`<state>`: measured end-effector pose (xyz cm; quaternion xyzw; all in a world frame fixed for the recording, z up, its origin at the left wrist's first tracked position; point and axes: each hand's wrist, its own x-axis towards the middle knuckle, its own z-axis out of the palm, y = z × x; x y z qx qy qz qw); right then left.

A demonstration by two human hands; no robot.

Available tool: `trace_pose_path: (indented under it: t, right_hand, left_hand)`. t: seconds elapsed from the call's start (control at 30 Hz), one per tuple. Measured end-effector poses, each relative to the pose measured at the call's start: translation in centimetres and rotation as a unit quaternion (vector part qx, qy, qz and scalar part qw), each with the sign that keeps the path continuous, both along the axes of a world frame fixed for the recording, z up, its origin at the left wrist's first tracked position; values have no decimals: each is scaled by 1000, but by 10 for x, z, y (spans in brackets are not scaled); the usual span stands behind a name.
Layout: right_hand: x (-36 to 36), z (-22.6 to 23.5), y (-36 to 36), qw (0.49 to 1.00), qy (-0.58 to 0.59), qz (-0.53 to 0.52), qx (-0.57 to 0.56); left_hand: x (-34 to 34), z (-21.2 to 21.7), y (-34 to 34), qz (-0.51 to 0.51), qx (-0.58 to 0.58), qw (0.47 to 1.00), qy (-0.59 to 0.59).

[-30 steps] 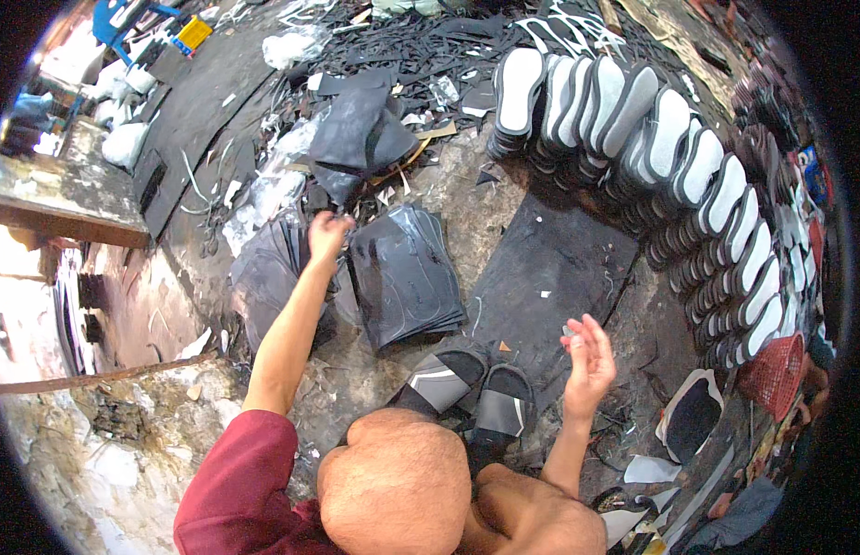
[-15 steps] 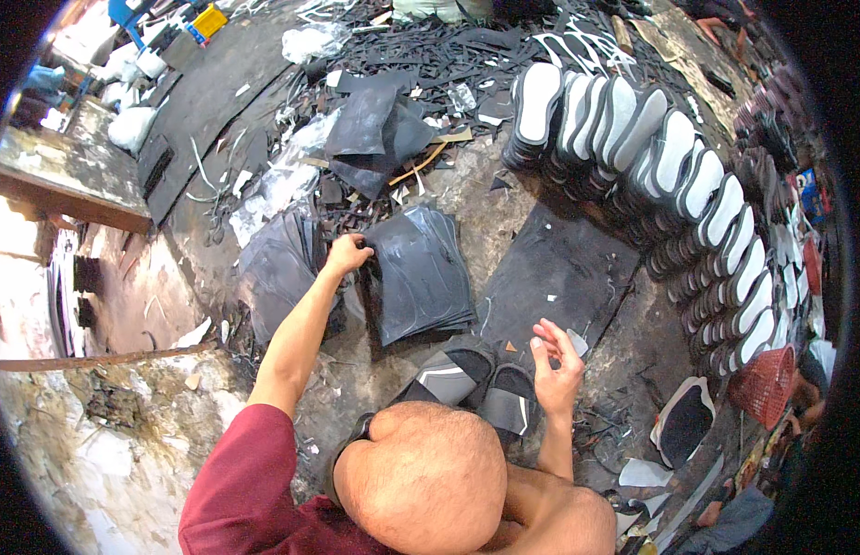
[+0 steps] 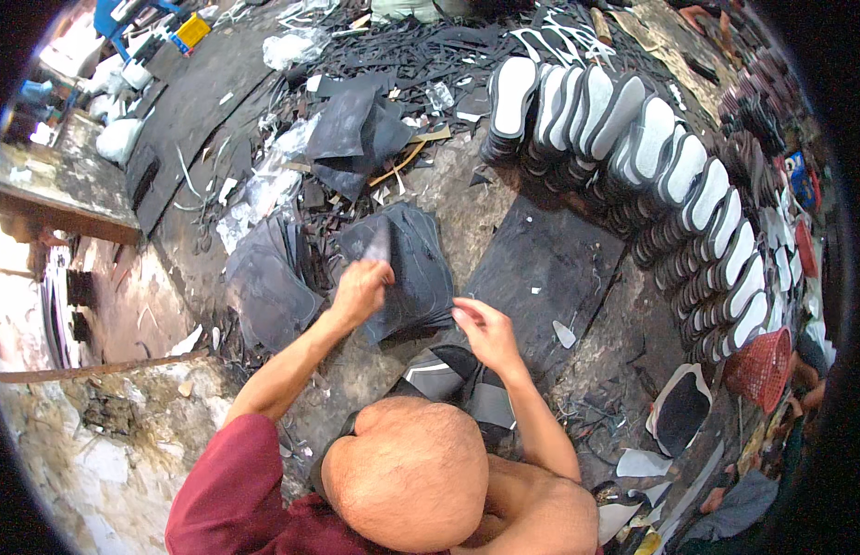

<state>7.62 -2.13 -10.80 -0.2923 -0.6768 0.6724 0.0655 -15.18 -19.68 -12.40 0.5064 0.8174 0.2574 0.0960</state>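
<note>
Stack of thin dark grey sole-shaped rubber sheets (image 3: 407,268) lies on the ground directly under and just beyond the left hand (image 3: 360,291), its long axis running away from the person and tilted slightly to the right. The left hand's fingers are closed on the near left edge of the top sheet, one corner (image 3: 379,245) lifted above the knuckles. The right hand (image 3: 485,331) hovers just to the right of the stack's near end, fingers loosely curled and apart, holding nothing that can be made out; the left hand is the one in contact. A second fanned pile of dark sheets (image 3: 268,287) sits just left of the left hand. Beyond the right hand lies a flat black rubber mat (image 3: 541,268), and past it a curved row of white-and-black shoe soles stood on edge (image 3: 652,176). A red plastic basket (image 3: 761,368) stands far right. The surface is a rough concrete floor (image 3: 448,199) strewn with black offcuts.
</note>
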Motion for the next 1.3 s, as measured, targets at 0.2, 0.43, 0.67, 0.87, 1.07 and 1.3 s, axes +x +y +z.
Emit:
trace_pose_path:
  t: [0.2,0.43,0.67,0.87,1.07,1.3]
  right_hand:
    - [-52,-23,-17,996,-6,-92,16]
    - [31,104,48,969,116,-213,-46]
    - [134,-6,126,959,-5,-283,21]
    - [38,85,213,795,-43,-236,557]
    - [-16,87,322,712,-114,-185,667]
    - [-19,85,330,725,-146,-207,641]
  left_hand:
    - [124,52,0,-48,175,964,-195]
    - [79,91,-9,-147,236,952,-125]
    - [27,92,194,12,288,945,-156]
    - [20,81,411,10,228,972,-49]
    - [62,99,482,159,28,985,-61]
    - [50,101,491,216,-45,969,-110]
